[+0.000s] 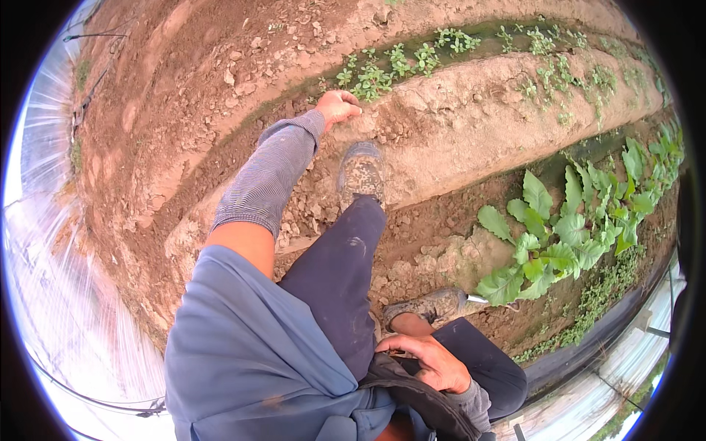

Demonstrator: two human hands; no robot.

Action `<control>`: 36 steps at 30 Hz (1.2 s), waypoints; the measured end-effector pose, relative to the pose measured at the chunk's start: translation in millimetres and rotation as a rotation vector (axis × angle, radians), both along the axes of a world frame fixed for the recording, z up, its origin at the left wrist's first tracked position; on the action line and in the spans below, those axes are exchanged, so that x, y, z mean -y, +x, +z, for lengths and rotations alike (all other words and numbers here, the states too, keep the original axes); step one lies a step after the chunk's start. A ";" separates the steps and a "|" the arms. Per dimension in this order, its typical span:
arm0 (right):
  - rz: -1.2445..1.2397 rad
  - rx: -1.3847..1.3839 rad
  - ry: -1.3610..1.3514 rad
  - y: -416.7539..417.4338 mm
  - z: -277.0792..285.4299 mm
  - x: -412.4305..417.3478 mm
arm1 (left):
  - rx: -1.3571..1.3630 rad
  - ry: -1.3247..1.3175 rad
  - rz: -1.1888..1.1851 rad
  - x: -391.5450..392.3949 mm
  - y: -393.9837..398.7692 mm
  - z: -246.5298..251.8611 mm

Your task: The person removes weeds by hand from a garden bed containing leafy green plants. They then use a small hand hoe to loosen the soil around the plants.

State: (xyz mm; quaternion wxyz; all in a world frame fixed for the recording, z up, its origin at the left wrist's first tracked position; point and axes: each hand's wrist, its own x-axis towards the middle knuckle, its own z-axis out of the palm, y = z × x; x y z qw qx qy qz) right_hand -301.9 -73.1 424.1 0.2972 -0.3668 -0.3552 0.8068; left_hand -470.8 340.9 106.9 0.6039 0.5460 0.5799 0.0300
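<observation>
My left hand (337, 109) is stretched out low over the soil bed, its fingers curled beside a patch of small green weeds (373, 81). Whether anything is pinched between those fingers cannot be made out. Near my lap, my right hand (436, 361) rests at the edge of a black bag or cloth (411, 386), thumb and fingers partly hidden at it. A camouflage shoe (361, 171) stands on the soil just below my left hand. By the other shoe (436, 305), a pale pointed object (476, 299) shows next to the leafy plants.
Large-leaved green plants (557, 237) grow in a row at the right, with low weeds (598, 297) beside them. Raised soil ridges (469, 118) run across the view. Clear plastic sheeting (66, 286) hangs at the left; more sheeting (612, 380) lies at the lower right.
</observation>
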 end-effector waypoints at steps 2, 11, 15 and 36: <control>0.003 -0.002 -0.047 0.0 -1.9 -0.7 | -0.024 0.016 0.032 -2.3 -1.8 -13.4; -0.128 -0.080 -0.012 -4.5 -23.0 -4.3 | -0.127 0.353 -0.279 2.4 8.7 -19.8; -0.139 -0.098 -0.040 -4.0 -25.1 -7.3 | -0.122 0.422 -0.281 7.7 11.1 -16.3; -0.160 -0.066 -0.081 -6.3 -29.8 -13.3 | -0.104 0.294 -0.172 -11.2 50.1 -34.1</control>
